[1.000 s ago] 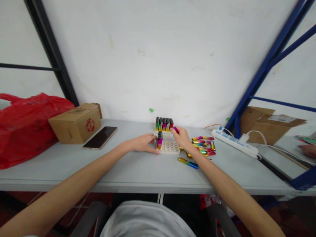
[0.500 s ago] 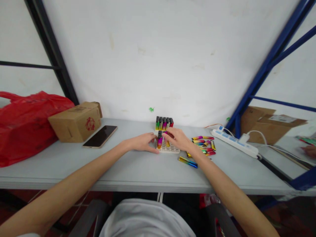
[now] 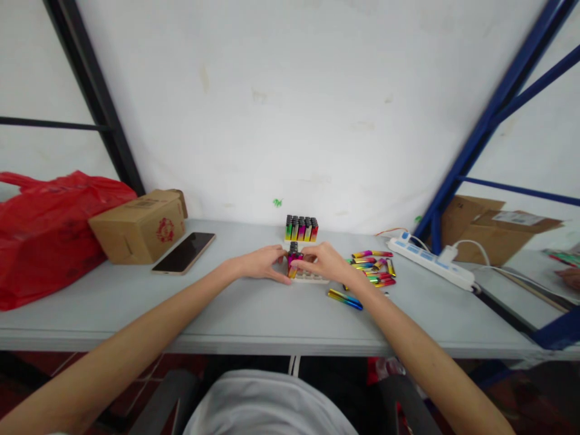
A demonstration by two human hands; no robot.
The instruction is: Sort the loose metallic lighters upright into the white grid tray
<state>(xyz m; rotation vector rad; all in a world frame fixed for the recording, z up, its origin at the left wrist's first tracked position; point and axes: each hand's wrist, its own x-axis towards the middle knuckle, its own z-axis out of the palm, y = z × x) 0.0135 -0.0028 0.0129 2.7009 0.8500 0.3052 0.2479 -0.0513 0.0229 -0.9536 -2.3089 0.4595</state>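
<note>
A white tray with holes (image 3: 312, 278) lies on the grey table (image 3: 254, 314). My left hand (image 3: 260, 263) rests against the tray's left edge, fingers curled on it. My right hand (image 3: 327, 263) covers most of the tray and pinches a rainbow-coloured lighter (image 3: 293, 261) standing at the tray's left end. Behind the tray stands a row of several upright lighters (image 3: 301, 228). A loose pile of lighters (image 3: 372, 267) lies to the right, and one single lighter (image 3: 345, 298) lies nearer the table's front.
A phone (image 3: 183, 252), a cardboard box (image 3: 141, 225) and a red plastic bag (image 3: 48, 226) sit at the left. A white power strip (image 3: 430, 261) with cables lies at the right. Blue racking (image 3: 487, 130) rises at the right; another person's hand (image 3: 566, 277) shows at the far right edge.
My right hand moved left from the pile side across the tray with a lighter, down to the tray's left end. My left hand stayed at the tray's edge.
</note>
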